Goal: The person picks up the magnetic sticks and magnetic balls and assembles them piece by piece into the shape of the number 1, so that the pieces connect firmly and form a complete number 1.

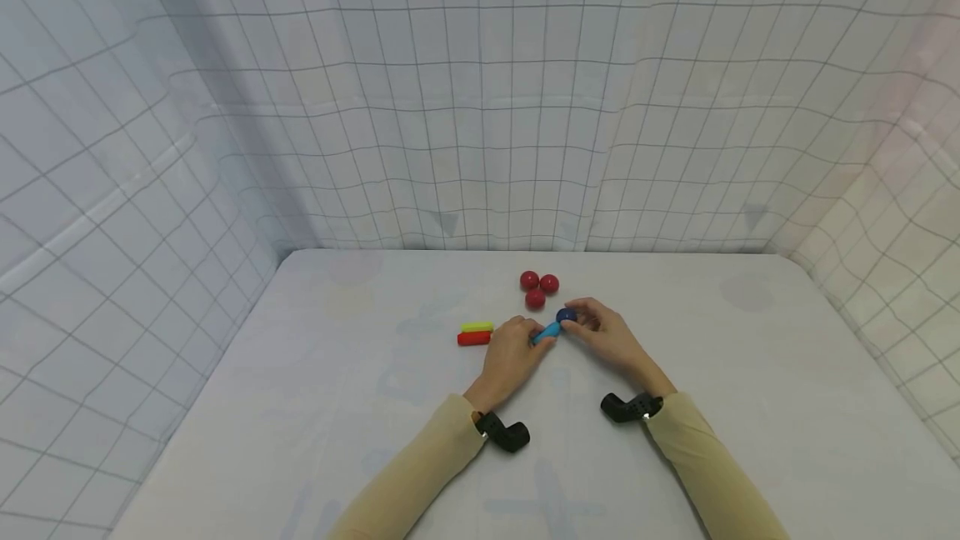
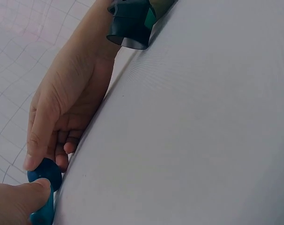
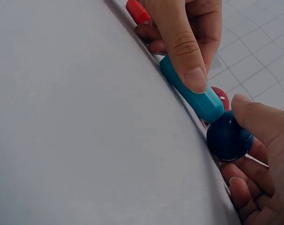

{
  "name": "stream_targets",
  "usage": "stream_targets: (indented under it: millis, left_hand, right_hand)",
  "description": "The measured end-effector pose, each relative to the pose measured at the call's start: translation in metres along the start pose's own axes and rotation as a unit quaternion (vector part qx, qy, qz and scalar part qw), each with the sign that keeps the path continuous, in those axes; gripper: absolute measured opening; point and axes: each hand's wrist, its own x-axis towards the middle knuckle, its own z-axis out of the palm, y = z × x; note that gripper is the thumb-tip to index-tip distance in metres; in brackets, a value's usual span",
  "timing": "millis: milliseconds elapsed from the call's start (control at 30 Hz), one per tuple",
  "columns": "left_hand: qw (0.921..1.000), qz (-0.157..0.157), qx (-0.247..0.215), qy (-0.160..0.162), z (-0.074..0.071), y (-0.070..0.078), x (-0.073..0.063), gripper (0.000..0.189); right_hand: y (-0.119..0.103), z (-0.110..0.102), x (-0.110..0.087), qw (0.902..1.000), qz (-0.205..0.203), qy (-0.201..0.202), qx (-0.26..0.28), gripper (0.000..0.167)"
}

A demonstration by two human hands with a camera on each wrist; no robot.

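Note:
My left hand [image 1: 512, 355] pinches a light blue faceted rod [image 3: 208, 104] between thumb and fingers, low over the white table. A dark blue glossy ball [image 3: 228, 136] meets the rod's far end, and my right hand [image 1: 613, 342] holds it with the thumb on one side and fingers round the other. In the head view rod and ball appear in contact; whether they are joined I cannot tell. From the left wrist, the ball [image 2: 46, 173] shows between both hands, partly covered by the left thumb [image 2: 32, 196].
Three red balls [image 1: 535, 299] lie grouped just beyond the hands. Left of my left hand, a red rod [image 1: 473, 339] and a yellow-green rod [image 1: 477, 327] lie side by side. White grid-patterned curtains [image 1: 480, 107] enclose the table [image 1: 337, 407] at the back and sides.

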Motion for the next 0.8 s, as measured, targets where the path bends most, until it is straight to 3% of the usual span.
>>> stream_targets:
  millis: [500, 800]
  left_hand:
    - [0.9998, -0.015, 0.005, -0.011, 0.0053, 0.0041, 0.0021, 0.025]
    - [0.9997, -0.018, -0.016, -0.006, 0.0051, 0.0053, 0.0032, 0.026]
  right_hand:
    - [-0.0015, 0.0012, 0.0012, 0.9994, 0.006, 0.033, -0.006, 0.034]
    - [0.0004, 0.0018, 0.0014, 0.999, -0.004, 0.044, -0.008, 0.034]
